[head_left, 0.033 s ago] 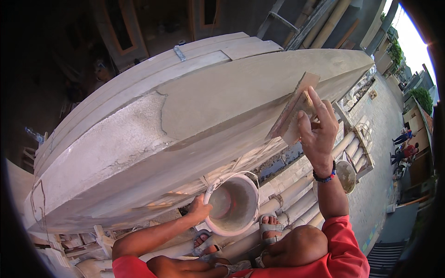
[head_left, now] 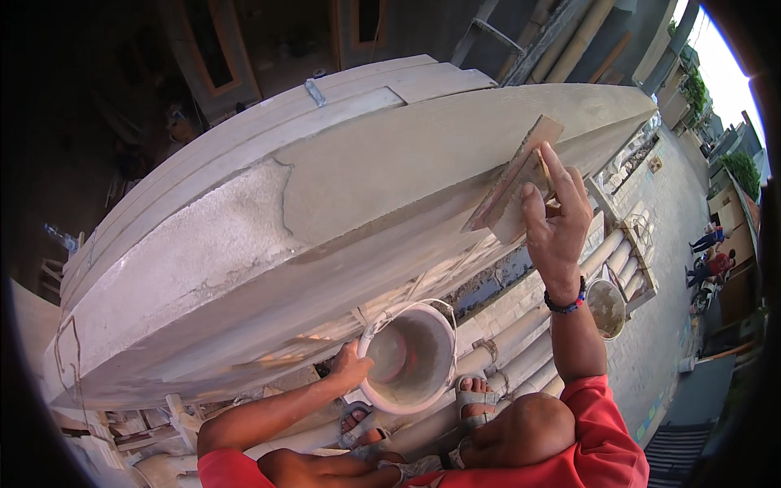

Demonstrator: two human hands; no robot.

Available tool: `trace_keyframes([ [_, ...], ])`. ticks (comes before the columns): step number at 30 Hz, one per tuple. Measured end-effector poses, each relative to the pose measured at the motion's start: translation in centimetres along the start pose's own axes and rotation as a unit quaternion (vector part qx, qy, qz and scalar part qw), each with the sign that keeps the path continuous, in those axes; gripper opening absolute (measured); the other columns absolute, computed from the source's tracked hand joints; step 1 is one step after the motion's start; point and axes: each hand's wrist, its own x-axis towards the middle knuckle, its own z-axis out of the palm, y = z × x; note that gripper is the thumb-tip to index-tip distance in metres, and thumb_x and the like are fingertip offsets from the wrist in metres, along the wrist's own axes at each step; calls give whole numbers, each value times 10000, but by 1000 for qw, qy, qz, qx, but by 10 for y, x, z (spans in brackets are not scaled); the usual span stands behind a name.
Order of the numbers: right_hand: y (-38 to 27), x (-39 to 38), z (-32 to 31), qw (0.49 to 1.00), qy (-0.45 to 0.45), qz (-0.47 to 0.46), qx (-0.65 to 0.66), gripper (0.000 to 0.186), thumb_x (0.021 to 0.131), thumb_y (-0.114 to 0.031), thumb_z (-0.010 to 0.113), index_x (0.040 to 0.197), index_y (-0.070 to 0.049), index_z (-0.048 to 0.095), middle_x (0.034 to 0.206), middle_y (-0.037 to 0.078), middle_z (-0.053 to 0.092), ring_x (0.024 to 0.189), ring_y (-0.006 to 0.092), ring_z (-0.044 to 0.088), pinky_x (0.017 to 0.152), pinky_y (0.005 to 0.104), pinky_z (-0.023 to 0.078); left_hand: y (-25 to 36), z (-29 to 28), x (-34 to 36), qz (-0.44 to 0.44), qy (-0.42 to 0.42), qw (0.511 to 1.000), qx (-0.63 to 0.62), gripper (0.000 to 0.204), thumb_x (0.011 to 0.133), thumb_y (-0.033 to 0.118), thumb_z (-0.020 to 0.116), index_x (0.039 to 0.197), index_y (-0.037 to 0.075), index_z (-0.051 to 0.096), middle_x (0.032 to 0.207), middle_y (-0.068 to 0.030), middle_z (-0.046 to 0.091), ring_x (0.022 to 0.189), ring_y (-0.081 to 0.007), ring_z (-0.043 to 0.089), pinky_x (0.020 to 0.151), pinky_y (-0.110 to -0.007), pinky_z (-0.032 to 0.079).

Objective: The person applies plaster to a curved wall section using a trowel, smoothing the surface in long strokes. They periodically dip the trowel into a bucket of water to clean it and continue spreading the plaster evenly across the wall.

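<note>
My right hand (head_left: 561, 220) is closed round the back of a flat plastering float (head_left: 521, 183). The float stands on edge against the lower front edge of a long grey concrete ledge (head_left: 423, 154). Smooth wet-looking plaster covers the ledge's middle and right. Farther left lies a rough, paler patch (head_left: 220, 220) with a ragged border. My left hand (head_left: 350, 366) grips the rim of a pale bucket (head_left: 407, 358) with a wire handle, below the ledge. Grey residue coats the bucket's inside. The float's handle is mostly hidden by my fingers.
I squat in sandals on bamboo poles (head_left: 521, 337). A second bucket (head_left: 606, 309) stands beyond my right wrist. Down at the right runs a paved lane (head_left: 663, 220) with people (head_left: 716, 264) and a motorbike. A ladder (head_left: 492, 41) leans behind the ledge.
My right hand and the float have shifted slightly up and left along the ledge's edge. My left hand and the bucket stay practically in place.
</note>
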Motion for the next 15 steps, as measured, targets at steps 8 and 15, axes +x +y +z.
trace_keyframes([
  [8, 27, -64, -5, 993, -107, -28, -37, 499, 811, 40, 606, 1307, -11, 584, 897, 117, 550, 718, 193, 586, 599, 290, 506, -12, -5, 0, 11, 30, 999, 3, 434, 730, 77, 599, 1149, -38, 596, 940, -166, 673, 856, -241, 650, 755, -373, 512],
  [15, 0, -16, 19, 998, -27, -3, -53, 501, 826, 37, 606, 1324, -3, 565, 860, 92, 515, 665, 149, 518, 568, 282, 468, -16, -2, -1, -30, -14, 999, -38, 452, 743, 39, 569, 1187, -43, 580, 960, -164, 666, 860, -233, 642, 755, -365, 512],
])
